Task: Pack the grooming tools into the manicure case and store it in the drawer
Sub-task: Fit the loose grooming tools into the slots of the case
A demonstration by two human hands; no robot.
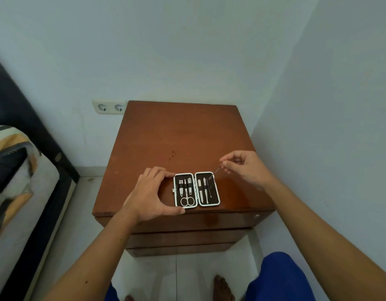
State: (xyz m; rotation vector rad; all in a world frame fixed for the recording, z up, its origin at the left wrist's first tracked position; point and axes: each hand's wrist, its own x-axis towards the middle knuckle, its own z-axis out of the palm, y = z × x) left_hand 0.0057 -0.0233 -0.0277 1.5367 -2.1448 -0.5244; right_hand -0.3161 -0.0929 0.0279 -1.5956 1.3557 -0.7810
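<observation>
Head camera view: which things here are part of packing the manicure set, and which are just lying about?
Part of the job:
- manicure case, lying open
- thin tool pinched by right hand
- left hand steadying the case
- scissors strapped in
- drawer, closed

Just there:
- wall sockets
- bed

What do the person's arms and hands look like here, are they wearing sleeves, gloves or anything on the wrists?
Both forearms are bare right up to the bottom edge of the picture, with no sleeves in sight. The left hand and the right hand wear no gloves, and no watch, bracelet or ring shows on either. Fingernails look short and plain. Below the arms, blue clothing covers the legs.
</observation>
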